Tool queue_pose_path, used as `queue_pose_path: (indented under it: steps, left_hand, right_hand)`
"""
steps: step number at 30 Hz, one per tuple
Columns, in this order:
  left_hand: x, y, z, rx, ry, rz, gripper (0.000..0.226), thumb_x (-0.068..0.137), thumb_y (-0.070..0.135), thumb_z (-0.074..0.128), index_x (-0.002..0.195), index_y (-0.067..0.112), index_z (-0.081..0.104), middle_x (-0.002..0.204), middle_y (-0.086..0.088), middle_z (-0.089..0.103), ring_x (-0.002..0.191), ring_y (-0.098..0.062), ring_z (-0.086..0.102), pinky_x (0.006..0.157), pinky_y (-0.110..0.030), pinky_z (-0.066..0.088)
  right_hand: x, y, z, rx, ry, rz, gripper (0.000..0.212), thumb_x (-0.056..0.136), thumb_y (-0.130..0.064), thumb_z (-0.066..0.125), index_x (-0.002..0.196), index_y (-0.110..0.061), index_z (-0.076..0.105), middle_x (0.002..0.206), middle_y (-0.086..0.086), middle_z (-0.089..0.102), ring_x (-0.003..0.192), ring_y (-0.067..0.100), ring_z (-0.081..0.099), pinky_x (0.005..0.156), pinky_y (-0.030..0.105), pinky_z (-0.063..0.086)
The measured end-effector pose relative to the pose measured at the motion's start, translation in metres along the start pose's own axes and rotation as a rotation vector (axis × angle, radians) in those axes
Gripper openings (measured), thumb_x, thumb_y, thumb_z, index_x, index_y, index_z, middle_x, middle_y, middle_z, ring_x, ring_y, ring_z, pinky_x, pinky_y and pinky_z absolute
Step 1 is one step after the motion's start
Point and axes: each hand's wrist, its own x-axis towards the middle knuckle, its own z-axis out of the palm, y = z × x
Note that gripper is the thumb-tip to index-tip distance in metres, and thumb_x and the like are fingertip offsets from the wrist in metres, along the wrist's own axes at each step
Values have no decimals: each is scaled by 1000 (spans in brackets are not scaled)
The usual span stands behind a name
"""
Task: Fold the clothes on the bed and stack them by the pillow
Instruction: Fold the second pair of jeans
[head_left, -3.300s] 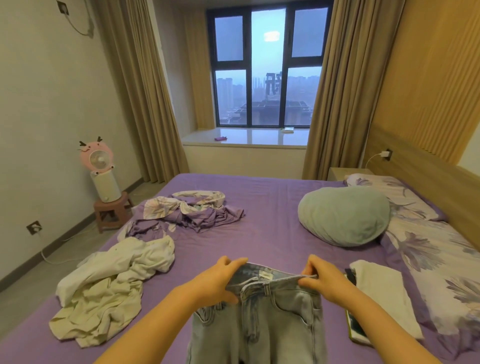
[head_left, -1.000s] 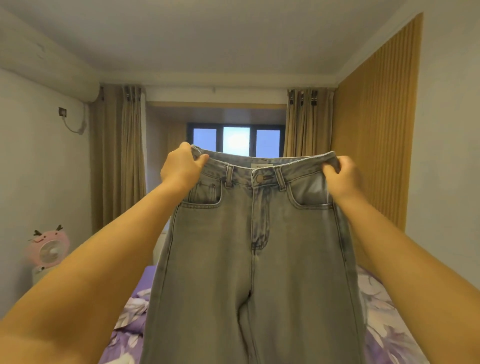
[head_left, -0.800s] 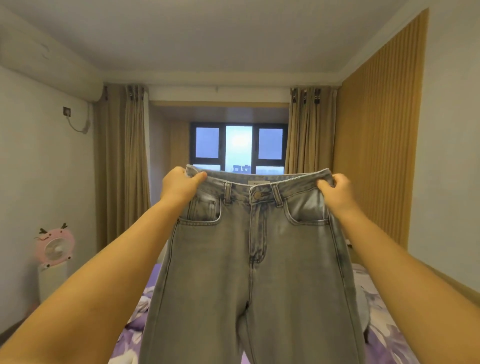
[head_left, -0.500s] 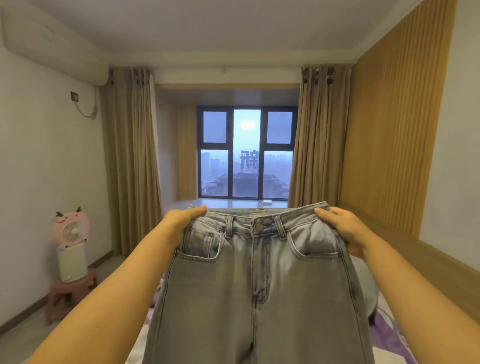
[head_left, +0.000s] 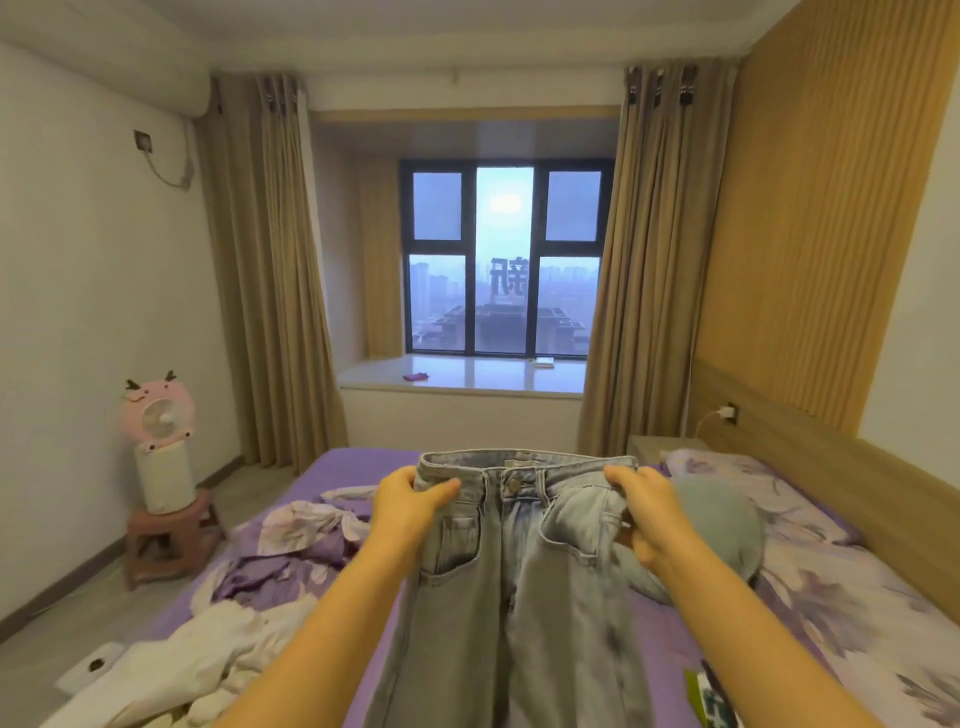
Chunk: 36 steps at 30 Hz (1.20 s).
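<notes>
Two hands on one pair of jeans (head_left: 524, 561), both up at the waistband. Left hand (head_left: 410, 501) curled over the band's left corner at about 9 o'clock from the button, thumb on the front, fingers tucked behind. Right hand (head_left: 641, 512) pinching the right corner at 3 o'clock, fingers bunching the denim by the pocket. Neither spread flat, both clamped on cloth.

Held up in the air over the bed (head_left: 358, 467), waistband facing away, legs hanging down toward 6 o'clock and running off the bottom of the view. Can't tell whether the hems touch the sheet.

Handling guess: denim, so heavier and stiffer than the other stuff lying around. Not fragile, not slippery, holds a crease okay but fights small folds. Best grabbed right where it's grabbed now, at the waistband corners, since the band is doubled and won't stretch out. Probably easiest laid flat first, then folded leg onto leg, then taken by hem and band to halve it.

Further out: grey-green heart cushion (head_left: 727, 525) at 3 o'clock just past the right hand, floral pillow (head_left: 737, 470) beyond at 2 o'clock by the headboard. Crumpled purple floral garment (head_left: 291, 551) at 9 o'clock, a heap of white clothes (head_left: 208, 660) at 8 o'clock, both unfolded. Plenty left to do, looks like.
</notes>
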Motion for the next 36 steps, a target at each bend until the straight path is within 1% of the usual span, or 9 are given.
queue_pose_path:
  steps: [3,7,10,16,21,28,31,33,36]
  left_hand:
    - [-21,-7,24,-80,22,16,10,82,7,73,89,3,68,81,-10,70,78,-25,65,71,-38,53]
    - [-49,-14,42,-148,-95,105,10,85,10,69,84,18,74,79,0,74,78,-17,70,71,-35,57]
    - [-62,-20,41,-176,-162,141,29,92,10,60,76,29,73,75,8,73,73,-5,68,63,-17,51]
    - [-58,-29,38,-297,-134,76,21,96,11,53,96,22,71,93,3,75,89,-12,70,73,-23,55]
    - [-54,-25,38,-409,-205,74,17,95,23,54,93,19,71,88,0,73,87,-14,69,70,-20,54]
    - [-39,-16,20,-376,-365,137,39,81,22,66,119,13,62,113,-5,70,108,-23,65,86,-32,55]
    - [-30,-8,11,-478,-436,104,39,85,23,60,122,12,61,120,-11,67,109,-29,65,81,-32,55]
    - [-24,1,7,-547,-479,88,37,87,22,56,122,11,62,122,-15,65,109,-30,64,80,-30,55]
    - [-17,18,1,-606,-517,109,35,88,24,54,119,13,65,122,-15,65,108,-28,65,80,-31,56]
  right_hand:
    - [-31,22,26,-18,-62,-84,11,91,-12,58,84,-14,50,71,5,53,61,14,54,46,29,48]
    - [-69,49,50,-104,-163,-202,20,88,-24,67,103,-17,56,103,4,64,101,19,63,83,45,55]
    - [-84,62,53,-155,-204,-258,28,89,-26,65,115,-30,54,116,-11,61,113,7,57,93,30,52]
    - [-96,85,58,-401,-232,-387,45,99,-16,47,143,-24,37,139,-16,24,125,-3,28,89,-7,28]
    - [-97,94,68,-467,-121,-520,47,99,-22,48,141,-35,32,133,-17,20,122,-1,29,96,5,30]
    - [-69,70,38,-271,-302,-589,45,92,-18,60,128,-42,47,136,-22,39,128,3,41,99,21,44]
    - [-45,58,15,-261,-203,-555,77,78,-40,67,143,-40,27,147,-26,27,136,-2,27,106,20,29]
    - [-31,51,4,-200,-351,-419,96,72,-41,70,148,-43,12,150,-27,23,137,-4,25,107,21,30]
    - [-20,48,-9,-106,-606,-325,93,76,-33,78,148,-33,20,142,-17,46,130,8,46,94,25,49]
